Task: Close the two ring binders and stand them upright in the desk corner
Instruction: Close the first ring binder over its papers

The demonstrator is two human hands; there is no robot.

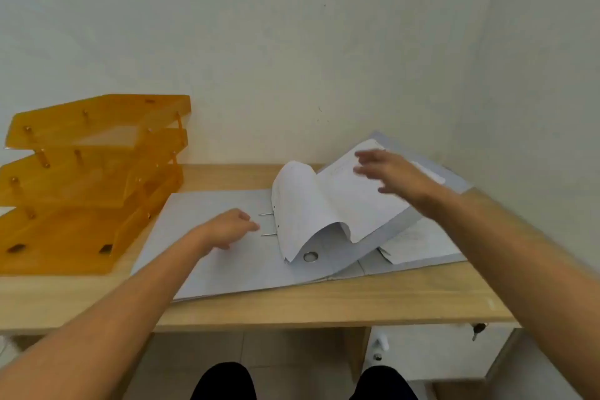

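2 grey ring binders lie open on the wooden desk (324, 308). The near binder (227, 257) is flat, its 2 metal ring prongs (268, 224) bare and its white pages (311, 205) arched over to the right. The far binder (431, 237) lies beneath it, toward the right corner. 1 amber translucent plastic tray stack (87, 179), 3 tiers, stands at left. No writing is legible. Left hand (227, 229) rests loosely curled on the near cover, holding nothing. Right hand (389, 175) hovers above the pages, fingers spread, blurred.
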